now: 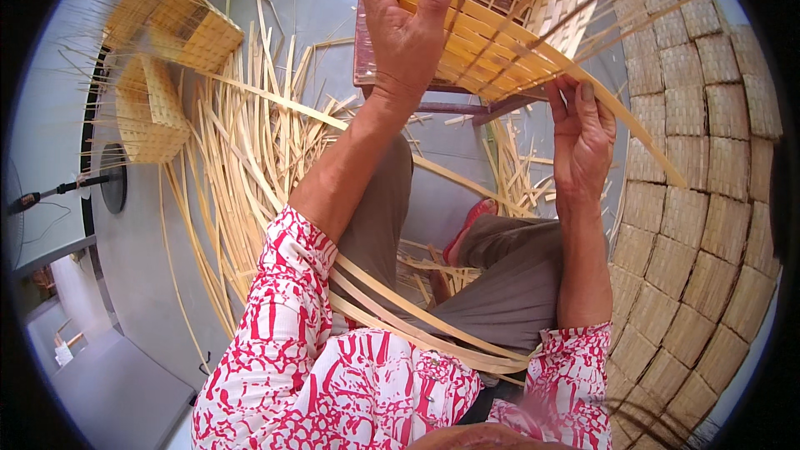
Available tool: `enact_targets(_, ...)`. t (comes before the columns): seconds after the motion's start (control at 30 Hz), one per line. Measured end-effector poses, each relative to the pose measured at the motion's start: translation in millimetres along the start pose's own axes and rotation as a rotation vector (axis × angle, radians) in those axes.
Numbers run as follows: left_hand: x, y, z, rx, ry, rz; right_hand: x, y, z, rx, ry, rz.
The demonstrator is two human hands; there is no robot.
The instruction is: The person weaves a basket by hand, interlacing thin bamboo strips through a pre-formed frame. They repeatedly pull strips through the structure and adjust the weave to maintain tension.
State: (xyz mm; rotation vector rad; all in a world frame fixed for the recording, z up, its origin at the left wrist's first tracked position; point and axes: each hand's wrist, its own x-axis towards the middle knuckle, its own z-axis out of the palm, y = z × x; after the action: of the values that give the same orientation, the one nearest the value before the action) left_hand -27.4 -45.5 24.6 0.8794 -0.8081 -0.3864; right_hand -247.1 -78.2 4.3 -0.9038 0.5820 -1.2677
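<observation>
A partly woven bamboo basket (484,57) is tilted at the top, with long thin stakes sticking out past its woven wall. My left hand (408,37) grips the near left part of that wall, thumb on the weave and some fingers hidden behind it. At the right corner, my right hand (581,137) pinches a flat bamboo strip (640,132) between thumb and fingers. The strip runs along the basket's upper edge, and its loose end points down to the right. Several more strips (392,293) lie across my lap.
The basket is over a dark red stool (364,62). Loose bamboo strips (242,167) are heaped on the floor at left. Unfinished baskets (152,112) stand beyond them, near a black round-based stand (114,187). Stacked woven pieces (679,225) line the right side.
</observation>
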Motion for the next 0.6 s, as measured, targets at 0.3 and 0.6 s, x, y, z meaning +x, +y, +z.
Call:
enact_targets(0.3,0,9,1,0.014,0.020,0.003,-3,-6,2,-0.015,-0.050,0.001)
enact_targets(0.6,4,-15,-18,0.095,-0.020,0.107,6,5,2,0.001,-0.017,0.000)
